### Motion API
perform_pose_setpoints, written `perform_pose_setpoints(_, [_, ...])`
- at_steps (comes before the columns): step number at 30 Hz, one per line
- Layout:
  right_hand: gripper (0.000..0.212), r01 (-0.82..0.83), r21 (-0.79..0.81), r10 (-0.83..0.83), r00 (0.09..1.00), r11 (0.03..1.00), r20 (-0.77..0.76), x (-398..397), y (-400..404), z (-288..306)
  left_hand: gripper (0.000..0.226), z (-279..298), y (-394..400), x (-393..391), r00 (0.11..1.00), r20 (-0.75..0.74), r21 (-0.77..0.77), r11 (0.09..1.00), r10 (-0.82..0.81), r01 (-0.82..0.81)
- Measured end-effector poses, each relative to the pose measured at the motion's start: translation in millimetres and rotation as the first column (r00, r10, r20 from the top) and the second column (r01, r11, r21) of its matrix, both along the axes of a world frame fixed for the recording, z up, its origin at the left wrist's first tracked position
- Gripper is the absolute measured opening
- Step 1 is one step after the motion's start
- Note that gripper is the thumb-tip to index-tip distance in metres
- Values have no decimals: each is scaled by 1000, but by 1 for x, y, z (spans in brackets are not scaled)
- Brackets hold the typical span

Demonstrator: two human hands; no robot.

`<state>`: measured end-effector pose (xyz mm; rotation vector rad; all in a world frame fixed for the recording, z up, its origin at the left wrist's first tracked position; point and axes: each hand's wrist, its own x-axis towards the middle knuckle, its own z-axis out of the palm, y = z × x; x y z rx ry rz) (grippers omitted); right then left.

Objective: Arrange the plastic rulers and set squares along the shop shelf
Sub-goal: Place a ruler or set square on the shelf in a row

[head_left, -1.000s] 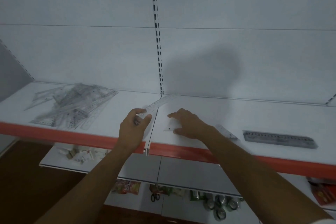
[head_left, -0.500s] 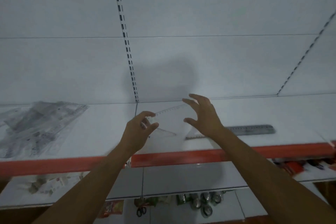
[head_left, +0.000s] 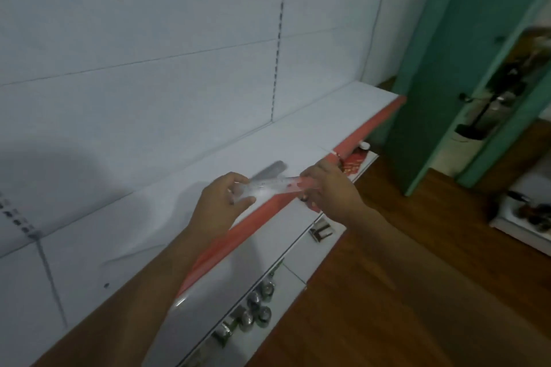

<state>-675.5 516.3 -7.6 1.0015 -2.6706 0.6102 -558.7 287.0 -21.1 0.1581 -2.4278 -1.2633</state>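
Above white shelf (head_left: 298, 140), left hand (head_left: 219, 205) and right hand (head_left: 328, 185) grip clear ruler (head_left: 271, 185).

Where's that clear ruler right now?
The clear ruler is held between the left hand and right hand, over the shelf's red front edge, near the dark ruler.

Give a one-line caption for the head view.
Both hands, left hand and right hand, hold a clear ruler above the red-edged shelf.
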Motion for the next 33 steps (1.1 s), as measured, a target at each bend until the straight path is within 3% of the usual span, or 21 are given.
perform_pose_setpoints(4, [30, 213, -23, -212, 977, 977, 35, 0, 76, 0, 34, 7, 69, -38, 991, -71, 66, 991, -116, 120])
perform_pose_setpoints(7, [32, 298, -23, -296, 953, 954, 58, -9, 128, 2, 35, 12, 116, -65, 987, -33, 79, 984, -155, 158])
perform_pose_setpoints(11, [30, 330, 4, -330, 943, 944, 50, -31, 180, 9, 29, 12, 169, -95, 983, 46, 53, 984, -175, 173])
perform_pose_setpoints(19, [38, 310, -91, -303, 950, 946, 80, -95, 241, 6, 26, 15, 245, -141, 997, 36, 25, 998, -64, 63])
perform_pose_setpoints(26, [32, 124, -91, -116, 989, 988, 87, -148, 206, -10, 29, -3, 212, -154, 993, 34, -17, 994, 111, -111])
perform_pose_setpoints(33, [36, -130, 9, 128, 986, 991, 106, -179, 118, -12, 29, -13, 130, -134, 959, 10, -176, 945, 282, -275])
